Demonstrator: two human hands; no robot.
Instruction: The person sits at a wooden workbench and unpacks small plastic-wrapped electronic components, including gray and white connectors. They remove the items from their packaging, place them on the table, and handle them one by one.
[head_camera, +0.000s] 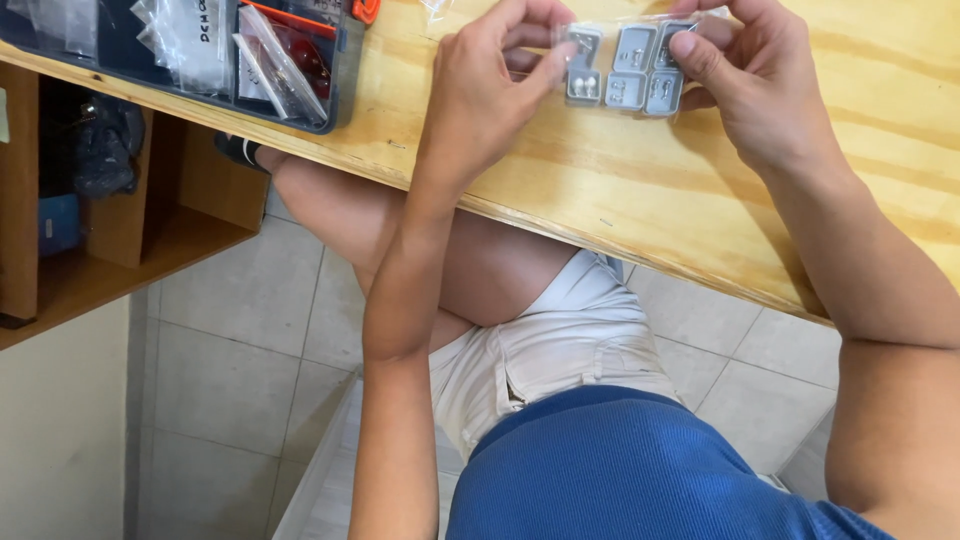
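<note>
I pinch a clear plastic bag of small grey trays (625, 72) at the top middle of the frame, its long axis running left-right: my left hand (490, 90) clamps its left end, my right hand (750, 85) its right, above the wooden table (640, 190).

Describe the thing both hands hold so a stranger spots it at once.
On the wooden table, near its front edge, the left hand and right hand pinch a clear bag. It alone holds small grey trays; the bags in the organiser box lie untouched.
</note>
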